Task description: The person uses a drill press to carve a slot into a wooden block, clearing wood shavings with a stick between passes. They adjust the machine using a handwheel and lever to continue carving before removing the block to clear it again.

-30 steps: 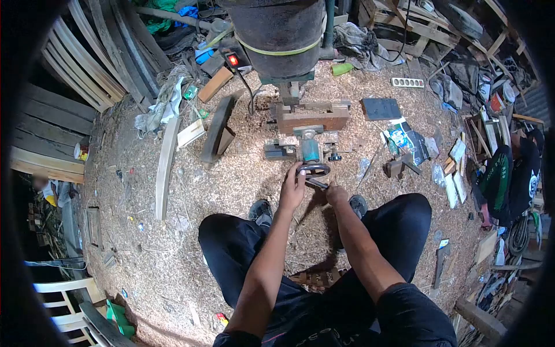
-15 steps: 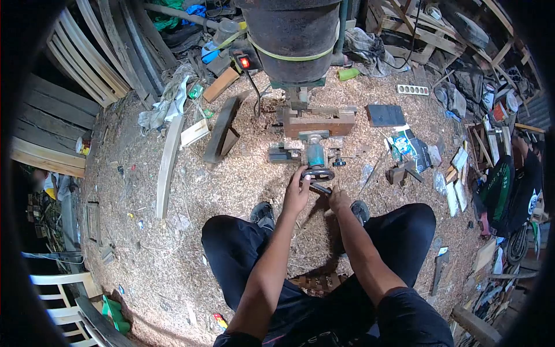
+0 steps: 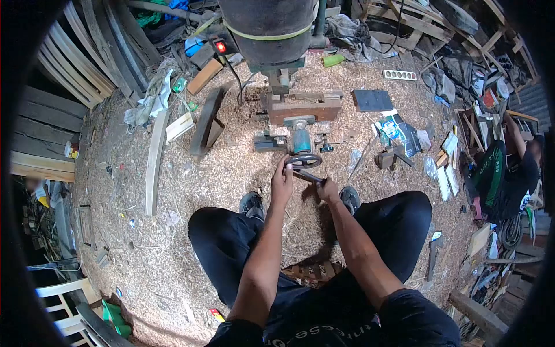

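Observation:
My left hand is closed on the near left rim of a dark handwheel. My right hand grips the near end of a dark bar, which slants up and left to just below the wheel. Beyond the wheel sits a teal metal housing of a machine. Behind that, a reddish-brown wooden block lies across the machine's vise area. Above the block hangs the machine's metal tool head, under a large dark motor body with a yellow band.
Wood shavings cover the floor. Left of the machine lie a dark beam and a pale curved board. A lit red switch has a cable. Rightward are a dark slab, a power strip and another person.
The whole view has shifted, so the machine appears farther left and slightly higher. Both hands keep their holds on the wheel and the bar.

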